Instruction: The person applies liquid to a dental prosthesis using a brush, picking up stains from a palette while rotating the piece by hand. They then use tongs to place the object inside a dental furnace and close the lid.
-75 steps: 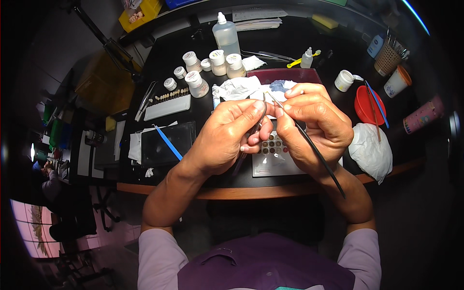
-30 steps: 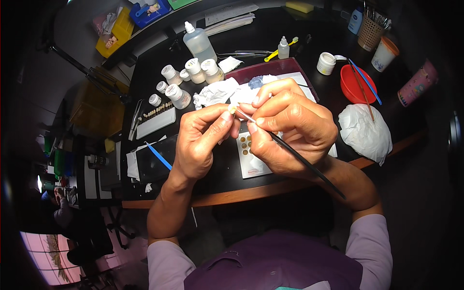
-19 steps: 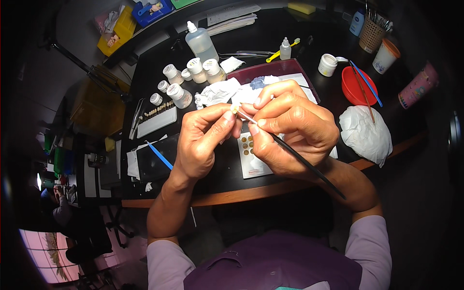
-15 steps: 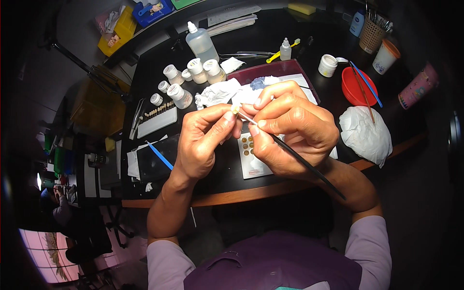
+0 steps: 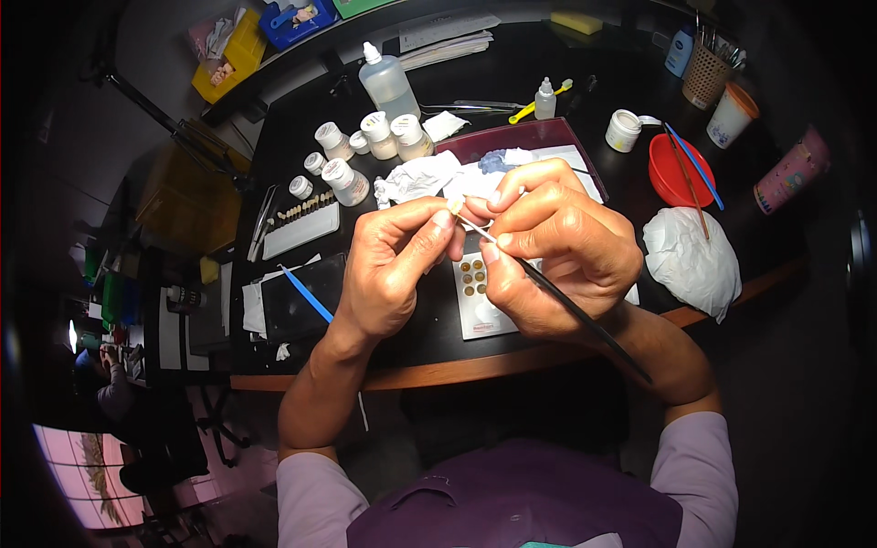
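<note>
Between the thumb and fingertips of my left hand [image 5: 388,265] is a tiny pale piece like a tooth crown [image 5: 455,208]; its exact shape is too small to make out. My right hand [image 5: 571,237] grips a slim brush [image 5: 585,320] with a black handle, pen-fashion. The brush's light front end points at the piece, and its tip is at or very near it. Both hands are close together above the bench. Partly hidden beneath my right hand lies a white palette [image 5: 480,315] with several brownish round spots.
Left of my hands stand several white-lidded jars [image 5: 345,183], a tooth shade guide [image 5: 301,230] and a blue-handled tool [image 5: 306,294]. Crumpled tissue [image 5: 420,173] lies by a maroon tray [image 5: 557,137]. At right are a red bowl [image 5: 671,173] and a white tissue-covered bundle [image 5: 694,256].
The whole view has shifted slightly. Both hands keep nearly the same pose, with the brush tip still at the pale piece.
</note>
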The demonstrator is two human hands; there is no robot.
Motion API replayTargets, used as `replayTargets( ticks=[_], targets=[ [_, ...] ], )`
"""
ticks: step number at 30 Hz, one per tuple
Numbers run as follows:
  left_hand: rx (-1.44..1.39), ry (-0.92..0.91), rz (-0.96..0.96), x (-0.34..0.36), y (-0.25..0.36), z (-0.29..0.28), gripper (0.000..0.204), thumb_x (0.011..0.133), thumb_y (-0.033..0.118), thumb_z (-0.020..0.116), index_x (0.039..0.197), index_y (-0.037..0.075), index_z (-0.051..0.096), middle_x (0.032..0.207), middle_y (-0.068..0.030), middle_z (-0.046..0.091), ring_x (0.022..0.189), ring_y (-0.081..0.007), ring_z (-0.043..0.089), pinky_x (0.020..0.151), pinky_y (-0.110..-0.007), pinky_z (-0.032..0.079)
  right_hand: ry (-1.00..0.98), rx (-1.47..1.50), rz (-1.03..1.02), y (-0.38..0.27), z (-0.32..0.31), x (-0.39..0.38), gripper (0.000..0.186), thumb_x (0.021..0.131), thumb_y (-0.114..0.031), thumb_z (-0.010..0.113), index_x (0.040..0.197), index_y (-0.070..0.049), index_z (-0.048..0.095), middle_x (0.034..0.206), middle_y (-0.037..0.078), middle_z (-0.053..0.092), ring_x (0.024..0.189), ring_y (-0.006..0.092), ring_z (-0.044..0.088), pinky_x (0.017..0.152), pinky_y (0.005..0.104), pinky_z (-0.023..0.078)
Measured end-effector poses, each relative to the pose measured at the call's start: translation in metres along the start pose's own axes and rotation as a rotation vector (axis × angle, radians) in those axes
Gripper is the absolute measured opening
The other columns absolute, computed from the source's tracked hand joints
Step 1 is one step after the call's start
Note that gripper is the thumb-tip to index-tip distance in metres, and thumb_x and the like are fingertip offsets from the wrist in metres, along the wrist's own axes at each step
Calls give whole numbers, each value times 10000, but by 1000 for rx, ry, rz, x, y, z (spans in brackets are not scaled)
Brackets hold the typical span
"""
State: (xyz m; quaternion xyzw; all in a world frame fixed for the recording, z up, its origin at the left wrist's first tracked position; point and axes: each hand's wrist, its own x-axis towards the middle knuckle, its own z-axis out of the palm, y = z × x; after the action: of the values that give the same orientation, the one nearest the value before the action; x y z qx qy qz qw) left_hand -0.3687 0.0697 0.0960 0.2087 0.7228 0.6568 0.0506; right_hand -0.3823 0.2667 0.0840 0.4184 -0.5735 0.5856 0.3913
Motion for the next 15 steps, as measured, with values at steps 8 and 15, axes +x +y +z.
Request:
replayTargets(
  ticks=[8, 15],
  targets=[
    [-39, 52, 44, 1, -8, 6, 308, 1078, 191, 564, 924, -16, 731, 777, 14, 645, 660, -22, 460, 593, -228, 367, 18, -30, 12, -1, 2, -3, 207, 644, 111, 702, 757, -29, 601, 727, 72, 629, 829, 268, 672, 718, 343, 554],
    [-27, -11, -25, 0, -4, 1, 306, 1088, 155, 523, 1202, -68, 698, 876, -60, 686, 747, -67, 532, 679, -226, 424, 19, -35, -12, 0, 1, -1, 212, 661, 121, 711, 775, -22, 603, 739, 76, 626, 830, 265, 675, 719, 345, 564]
  ],
)
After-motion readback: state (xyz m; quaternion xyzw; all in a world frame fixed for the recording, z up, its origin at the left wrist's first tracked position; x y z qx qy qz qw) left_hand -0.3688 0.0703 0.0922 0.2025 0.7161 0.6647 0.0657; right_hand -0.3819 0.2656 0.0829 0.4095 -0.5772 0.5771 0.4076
